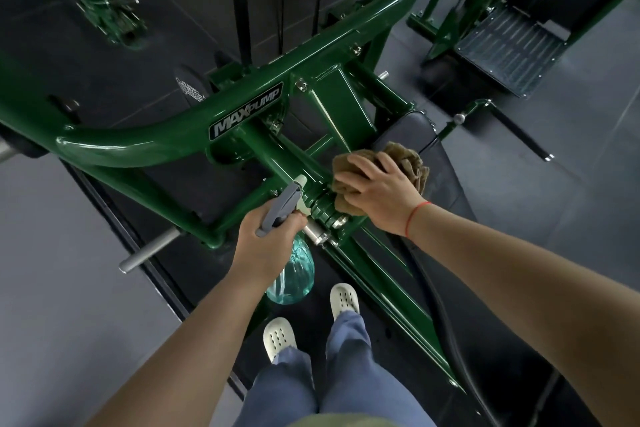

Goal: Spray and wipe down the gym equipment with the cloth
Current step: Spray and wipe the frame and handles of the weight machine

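Note:
A green gym machine with a "MAXPUMP" label fills the middle of the view. My left hand grips a teal spray bottle by its grey trigger head, nozzle pointing up toward the green frame. My right hand presses a crumpled brown cloth onto a green bar beside the machine's pivot joint. The cloth bunches out past my fingers, next to a black padded seat.
A silver peg sticks out at lower left of the frame. A second green machine with a ribbed footplate stands at upper right. My feet in white clogs stand on the dark mat beside the frame's lower rail.

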The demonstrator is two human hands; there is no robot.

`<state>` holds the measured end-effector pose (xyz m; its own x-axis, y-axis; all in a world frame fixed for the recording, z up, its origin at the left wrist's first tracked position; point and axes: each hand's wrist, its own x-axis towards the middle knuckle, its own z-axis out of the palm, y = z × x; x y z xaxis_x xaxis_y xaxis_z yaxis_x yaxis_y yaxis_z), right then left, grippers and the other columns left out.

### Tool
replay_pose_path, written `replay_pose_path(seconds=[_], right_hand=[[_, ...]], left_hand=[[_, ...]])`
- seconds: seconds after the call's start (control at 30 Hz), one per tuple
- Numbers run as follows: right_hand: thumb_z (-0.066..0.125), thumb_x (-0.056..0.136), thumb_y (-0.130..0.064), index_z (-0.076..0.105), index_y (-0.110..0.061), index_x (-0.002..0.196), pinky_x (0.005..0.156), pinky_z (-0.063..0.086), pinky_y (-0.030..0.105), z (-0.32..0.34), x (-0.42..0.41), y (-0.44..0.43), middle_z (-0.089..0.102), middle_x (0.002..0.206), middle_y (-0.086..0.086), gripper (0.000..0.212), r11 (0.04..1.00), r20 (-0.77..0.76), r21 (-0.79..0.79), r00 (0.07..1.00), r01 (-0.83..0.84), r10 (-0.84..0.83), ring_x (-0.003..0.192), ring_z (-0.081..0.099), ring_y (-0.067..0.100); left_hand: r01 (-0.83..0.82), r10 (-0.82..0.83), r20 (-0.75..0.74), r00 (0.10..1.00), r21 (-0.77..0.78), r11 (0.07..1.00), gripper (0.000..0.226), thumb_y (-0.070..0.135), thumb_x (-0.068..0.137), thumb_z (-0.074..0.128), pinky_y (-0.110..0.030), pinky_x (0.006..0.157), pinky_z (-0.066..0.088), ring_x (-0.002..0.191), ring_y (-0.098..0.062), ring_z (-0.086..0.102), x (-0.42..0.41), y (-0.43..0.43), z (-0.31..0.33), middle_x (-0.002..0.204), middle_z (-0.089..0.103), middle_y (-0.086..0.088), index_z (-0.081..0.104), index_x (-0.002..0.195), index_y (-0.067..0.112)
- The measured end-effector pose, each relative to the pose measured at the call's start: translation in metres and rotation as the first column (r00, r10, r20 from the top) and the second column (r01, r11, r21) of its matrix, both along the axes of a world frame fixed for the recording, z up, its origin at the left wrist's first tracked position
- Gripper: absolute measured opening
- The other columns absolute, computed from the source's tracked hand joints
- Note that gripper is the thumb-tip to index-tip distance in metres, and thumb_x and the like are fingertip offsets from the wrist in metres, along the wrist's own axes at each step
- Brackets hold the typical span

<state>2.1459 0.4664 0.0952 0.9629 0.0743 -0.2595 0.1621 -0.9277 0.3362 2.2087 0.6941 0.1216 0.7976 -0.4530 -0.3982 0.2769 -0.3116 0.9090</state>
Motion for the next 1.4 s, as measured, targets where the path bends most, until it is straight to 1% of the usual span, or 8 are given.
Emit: replay_pose_path(seconds=[0.2, 0.3, 0.63, 0.8, 0.9, 1.0, 1.13, 1.4], right_hand=[[0.070, 0.086, -0.033, 0.075, -0.035, 0.106, 0.115, 0.016, 0.049, -0.052, -0.065, -0.009, 0.053, 0.140, -0.015, 0.021, 0.989, -0.299, -0.101, 0.951, -0.110, 0.076, 0.141, 0.034, 0.026], [0.076, 0.074, -0.036, 0.079, -0.032, 0.079, 0.108, 0.020, 0.049, -0.068, -0.084, -0.006, 0.062, 0.121, -0.016, 0.007, 0.983, -0.399, -0.110, 0.912, -0.145, 0.090, 0.130, 0.041, 0.028], [0.069, 0.085, -0.027, 0.076, -0.022, 0.092, 0.111, 0.029, 0.049, -0.053, -0.094, -0.024, 0.059, 0.124, -0.006, 0.011, 0.895, -0.559, 0.000, 0.743, -0.445, 0.369, 0.128, 0.042, 0.030], [0.074, 0.077, -0.054, 0.073, -0.022, 0.096, 0.101, 0.036, 0.042, -0.031, -0.089, -0.027, 0.054, 0.105, -0.007, 0.038, 0.968, -0.766, 0.055, 0.612, -0.243, 0.197, 0.107, 0.044, 0.023], [0.067, 0.083, -0.052, 0.071, -0.030, 0.098, 0.099, 0.036, 0.041, 0.007, -0.082, -0.037, 0.061, 0.110, -0.013, 0.028, 0.966, -0.605, 0.258, 0.785, 0.032, 0.136, 0.108, 0.045, 0.017], [0.073, 0.077, -0.030, 0.072, -0.040, 0.095, 0.095, 0.037, 0.042, 0.030, -0.070, -0.058, 0.060, 0.118, -0.025, 0.021, 0.881, -0.106, 0.472, 0.994, 0.018, 0.037, 0.118, 0.046, 0.016], [0.067, 0.071, -0.013, 0.071, -0.038, 0.109, 0.098, 0.035, 0.052, 0.024, -0.034, -0.070, 0.058, 0.132, -0.014, 0.046, 0.741, 0.291, 0.669, 0.894, 0.063, -0.339, 0.126, 0.046, 0.030], [0.070, 0.079, -0.010, 0.066, -0.045, 0.127, 0.105, 0.033, 0.060, -0.042, -0.029, -0.049, 0.043, 0.153, -0.008, 0.060, 0.666, 0.343, 0.727, 0.753, 0.165, -0.561, 0.134, 0.038, 0.035]], left_hand=[[0.081, -0.083, 0.046, 0.996, 0.044, 0.996, 0.027, 0.011, 0.091, 0.065, -0.018, 0.055, 0.034, 0.065, -0.020, 0.037, 0.001, -0.010, -0.003, 0.070, 0.044, -0.009, 0.052, 0.087, -0.013], [0.084, -0.087, 0.052, 0.995, 0.061, 0.995, 0.032, 0.011, 0.090, 0.066, -0.014, 0.051, 0.033, 0.062, -0.020, 0.034, 0.003, -0.018, -0.001, 0.068, 0.039, -0.008, 0.045, 0.082, -0.011], [0.076, -0.075, -0.013, 0.997, 0.105, 0.992, 0.013, 0.014, 0.091, 0.067, -0.024, 0.066, 0.040, 0.072, -0.017, 0.043, -0.002, -0.044, 0.020, 0.074, 0.043, 0.001, 0.056, 0.086, 0.010], [0.113, -0.114, 0.005, 0.993, 0.090, 0.990, 0.027, 0.014, 0.090, 0.069, -0.027, 0.069, 0.040, 0.072, -0.018, 0.043, 0.000, -0.050, 0.029, 0.072, 0.041, -0.004, 0.051, 0.081, -0.005], [0.162, -0.165, 0.022, 0.986, 0.089, 0.983, 0.028, 0.013, 0.092, 0.067, -0.022, 0.064, 0.038, 0.073, -0.018, 0.043, 0.001, -0.054, 0.032, 0.076, 0.042, -0.007, 0.052, 0.086, -0.010], [0.207, -0.210, 0.017, 0.978, 0.103, 0.973, 0.021, 0.013, 0.091, 0.067, -0.022, 0.062, 0.037, 0.065, -0.015, 0.041, 0.003, -0.060, 0.032, 0.070, 0.042, 0.000, 0.057, 0.076, 0.002], [0.174, -0.173, -0.024, 0.985, 0.133, 0.976, 0.016, 0.018, 0.090, 0.070, -0.027, 0.069, 0.040, 0.069, -0.013, 0.046, 0.001, -0.071, 0.030, 0.075, 0.046, 0.003, 0.062, 0.079, 0.009], [0.170, -0.166, -0.040, 0.985, 0.209, 0.963, 0.019, 0.019, 0.091, 0.070, -0.024, 0.074, 0.042, 0.078, -0.012, 0.053, 0.002, -0.091, 0.037, 0.087, 0.049, 0.003, 0.056, 0.080, 0.011]])
